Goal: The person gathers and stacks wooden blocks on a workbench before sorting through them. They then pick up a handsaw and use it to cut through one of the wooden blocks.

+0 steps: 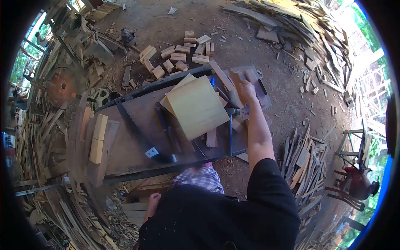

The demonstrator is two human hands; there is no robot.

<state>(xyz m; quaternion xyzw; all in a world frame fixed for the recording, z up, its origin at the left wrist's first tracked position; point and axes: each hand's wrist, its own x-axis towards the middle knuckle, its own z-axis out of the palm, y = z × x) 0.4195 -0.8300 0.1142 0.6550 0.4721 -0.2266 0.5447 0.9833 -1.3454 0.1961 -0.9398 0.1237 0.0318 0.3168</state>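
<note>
My right hand (247, 91) reaches to the far right end of the workbench (125, 156), its fingers bent over a brown piece of wood (236, 78). Their exact grip is partly hidden. A hammer (231, 135) lies just nearer to me, its head close to my right forearm. Left of that hand, a square pale wooden board (198, 109) rests on another board. Low beside my body, my left hand (153, 201) is closed, with nothing visible in it. A long dark curved saw-like blade (130, 121) and a dark-handled tool (161, 121) lie left of the boards.
A blue marker (212, 81) and a thin pencil-like stick (200, 149) lie by the boards. Light wood blocks (98, 139) stand at the bench's left end. Cut blocks (179, 57) lie on the ground beyond. Scrap wood piles (304, 160) flank the bench; a red chair (354, 183) sits right.
</note>
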